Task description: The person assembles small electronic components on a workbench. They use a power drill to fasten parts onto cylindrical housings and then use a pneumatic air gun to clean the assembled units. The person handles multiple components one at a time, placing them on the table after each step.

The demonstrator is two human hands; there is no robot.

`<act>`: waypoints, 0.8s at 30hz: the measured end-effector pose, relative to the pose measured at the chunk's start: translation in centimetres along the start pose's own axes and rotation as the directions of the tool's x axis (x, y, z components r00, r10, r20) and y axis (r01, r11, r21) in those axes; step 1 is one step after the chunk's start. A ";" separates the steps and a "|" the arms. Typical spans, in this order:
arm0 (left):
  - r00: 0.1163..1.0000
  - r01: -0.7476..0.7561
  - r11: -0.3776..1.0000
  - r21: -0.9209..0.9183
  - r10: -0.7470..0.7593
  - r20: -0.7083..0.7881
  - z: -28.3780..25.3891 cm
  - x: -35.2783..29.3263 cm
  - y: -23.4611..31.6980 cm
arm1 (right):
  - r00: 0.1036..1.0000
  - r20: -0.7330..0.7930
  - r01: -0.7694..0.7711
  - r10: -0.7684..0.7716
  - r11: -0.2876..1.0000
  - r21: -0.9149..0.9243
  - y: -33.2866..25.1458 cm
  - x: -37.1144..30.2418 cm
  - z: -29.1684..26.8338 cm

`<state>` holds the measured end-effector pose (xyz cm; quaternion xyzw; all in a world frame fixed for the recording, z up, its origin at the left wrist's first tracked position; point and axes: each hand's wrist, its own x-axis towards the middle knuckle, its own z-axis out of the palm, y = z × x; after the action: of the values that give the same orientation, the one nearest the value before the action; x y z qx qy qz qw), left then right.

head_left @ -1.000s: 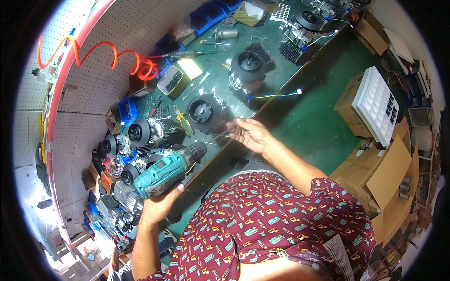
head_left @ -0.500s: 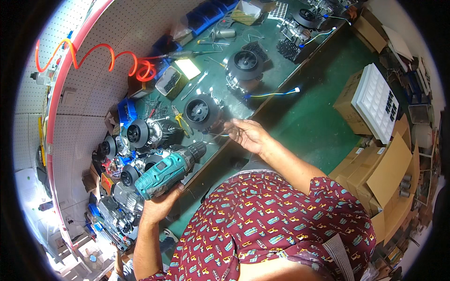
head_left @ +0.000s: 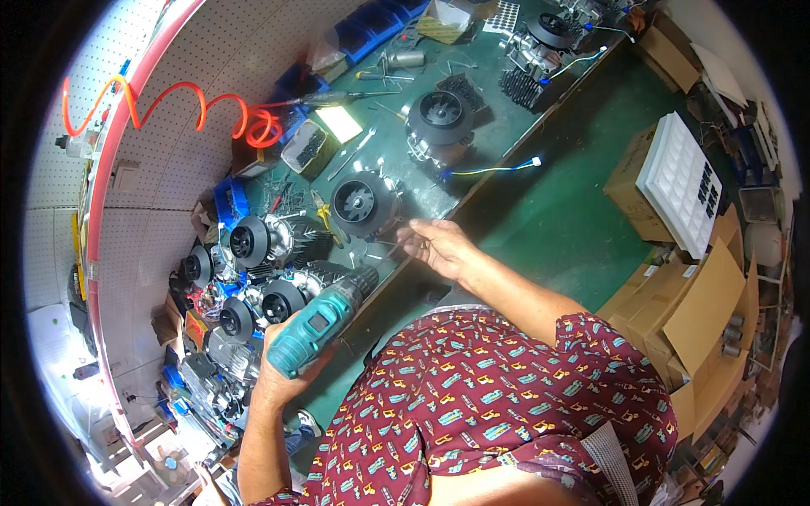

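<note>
My left hand (head_left: 283, 371) is wrapped round a teal cordless drill (head_left: 314, 327), whose dark chuck points up and right toward the bench edge. A thin bit seems to reach from the chuck toward my right hand (head_left: 437, 249). The fingers of that hand are pinched together beside the lower right side of a motor unit with a black fan wheel (head_left: 361, 202). Whatever lies between those fingertips is too small to make out. Yellow-handled pliers (head_left: 329, 221) lie just left of this unit. Farther along the bench stands a similar fan unit (head_left: 440, 118), with a wired connector (head_left: 494, 170) hanging over the edge.
Several more fan units (head_left: 250, 243) crowd the left. A coiled orange air hose (head_left: 202, 105) hangs by the pegboard wall. Blue bins (head_left: 369, 31) and an open box of small parts (head_left: 308, 150) line the back. Cartons and a white tray (head_left: 679, 185) stand at right.
The drill has turned and dropped slightly, its body now facing more upward, and my left hand has shifted round it. My right hand has moved a little left and down.
</note>
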<state>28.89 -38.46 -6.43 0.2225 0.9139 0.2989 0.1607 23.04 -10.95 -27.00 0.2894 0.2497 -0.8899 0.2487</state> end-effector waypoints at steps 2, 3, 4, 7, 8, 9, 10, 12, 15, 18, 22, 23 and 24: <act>0.961 0.262 0.945 -0.196 -0.275 -0.040 1.5 -1.0 -0.1 | 1.000 -0.004 0.025 -0.025 1.000 0.009 0.6 0.3 0.2; 0.944 0.310 0.926 -0.214 -0.326 -0.044 1.7 -1.2 0.0 | 0.997 0.013 0.082 -0.082 0.996 -0.037 1.1 0.7 0.1; 0.926 0.355 0.906 -0.233 -0.375 -0.047 1.8 -1.3 0.1 | 0.990 0.018 0.142 -0.141 0.978 -0.151 1.3 0.8 0.0; 0.928 0.340 0.911 -0.234 -0.365 -0.072 1.4 -0.7 0.4 | 0.949 0.054 0.294 -0.312 0.806 -0.513 1.6 0.8 0.1; 0.926 0.346 0.911 -0.226 -0.370 -0.073 1.2 -0.3 0.5 | 0.933 0.097 0.331 -0.348 0.716 -0.615 1.5 0.8 0.1; 0.924 0.352 0.910 -0.218 -0.375 -0.074 1.0 0.0 0.7 | 0.915 0.145 0.363 -0.377 0.612 -0.703 1.4 0.7 0.2; 0.922 0.357 0.911 -0.209 -0.379 -0.075 0.8 0.4 0.9 | 0.896 0.195 0.391 -0.400 0.496 -0.776 1.3 0.6 0.1; 0.927 0.342 0.902 -0.262 -0.370 -0.063 0.5 1.0 1.2 | 0.786 0.342 0.520 -0.515 0.253 -0.816 2.1 1.4 -0.7; 0.951 0.268 0.938 -0.220 -0.294 -0.095 0.5 1.9 1.6 | 0.729 0.428 0.584 -0.535 0.160 -0.796 1.9 1.2 -0.6; 0.944 0.307 0.923 -0.232 -0.327 -0.052 -0.1 2.1 2.0 | 0.711 0.490 0.605 -0.504 0.083 -0.792 2.0 1.3 -0.7; 0.958 0.284 0.948 -0.143 -0.287 -0.001 -1.4 3.7 3.1 | 0.809 0.337 0.529 -0.482 0.346 -0.775 1.7 1.4 -0.9; 0.964 0.262 0.951 -0.165 -0.267 -0.011 -1.4 4.1 3.0 | 0.877 0.246 0.440 -0.412 0.487 -0.755 1.3 1.5 -1.1; 0.970 0.242 0.959 -0.149 -0.243 0.012 -1.9 4.3 2.6 | 0.937 0.155 0.322 -0.312 0.607 -0.727 0.9 1.3 -0.5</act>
<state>25.30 -35.30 -4.06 0.0952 0.9099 0.3452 0.2096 22.87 -11.74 -28.41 0.1086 0.6353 -0.7419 0.1847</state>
